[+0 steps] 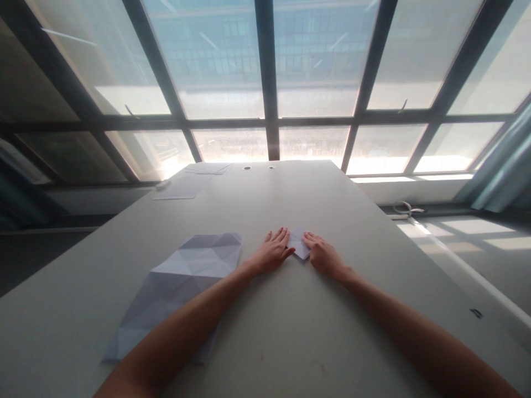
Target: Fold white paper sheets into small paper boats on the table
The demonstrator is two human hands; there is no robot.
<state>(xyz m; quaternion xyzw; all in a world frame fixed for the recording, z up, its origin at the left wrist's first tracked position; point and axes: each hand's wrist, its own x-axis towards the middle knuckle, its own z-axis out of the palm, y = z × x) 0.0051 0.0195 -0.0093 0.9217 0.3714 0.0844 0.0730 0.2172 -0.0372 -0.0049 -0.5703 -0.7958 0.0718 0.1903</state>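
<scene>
A small folded piece of white paper (297,243) lies on the white table (265,320) between my two hands. My left hand (274,250) rests on its left side, fingers stretched and apart, the thumb reaching toward the lower left edge. On the right side, my right hand (322,251) lies with its fingers extended, the fingertips touching the paper's edge. Both palms face down. To the left, a large creased sheet of paper (182,276) lies unfolded under my left forearm, which hides part of it.
Several flat sheets of paper (178,189) lie at the table's far left corner. Two round holes, one a cable hole (248,168), are near the far edge. Large windows (224,66) stand beyond. A white cable (404,208) lies coiled off the right side.
</scene>
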